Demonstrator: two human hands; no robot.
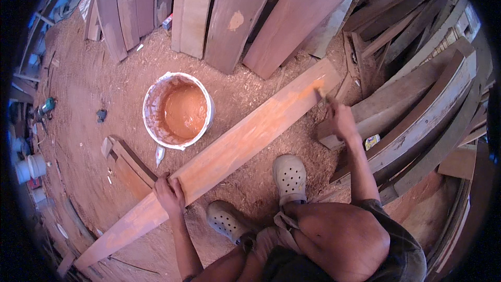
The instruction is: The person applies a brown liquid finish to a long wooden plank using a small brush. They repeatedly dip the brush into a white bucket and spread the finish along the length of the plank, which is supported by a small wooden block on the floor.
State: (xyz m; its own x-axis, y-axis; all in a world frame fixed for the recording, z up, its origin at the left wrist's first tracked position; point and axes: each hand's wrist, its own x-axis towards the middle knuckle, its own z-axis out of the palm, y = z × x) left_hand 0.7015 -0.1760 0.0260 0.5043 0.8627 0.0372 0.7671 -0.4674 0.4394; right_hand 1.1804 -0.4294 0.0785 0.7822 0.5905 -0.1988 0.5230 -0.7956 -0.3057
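Observation:
A long wooden plank (229, 146) slants from the lower left to the upper right in front of me, streaked with wet orange-brown coating. My left hand (169, 194) grips the plank's edge toward its near left part. Near the far right end, my right hand (342, 121) is closed around a paintbrush (320, 92), whose tip touches a bright orange patch on the wood. The brush's handle is mostly hidden by the fingers. Beyond the plank stands a white bucket (209, 112) with orange-brown liquid inside, its inner wall smeared with it.
Several wide boards (237, 21) lean along the back. More stacked timber (402, 91) crowds the right side. Short wood offcuts (130, 169) lie under the plank, beside a small white tube (160, 154). A green power tool (47, 106) rests at the far left. Sawdust covers the floor.

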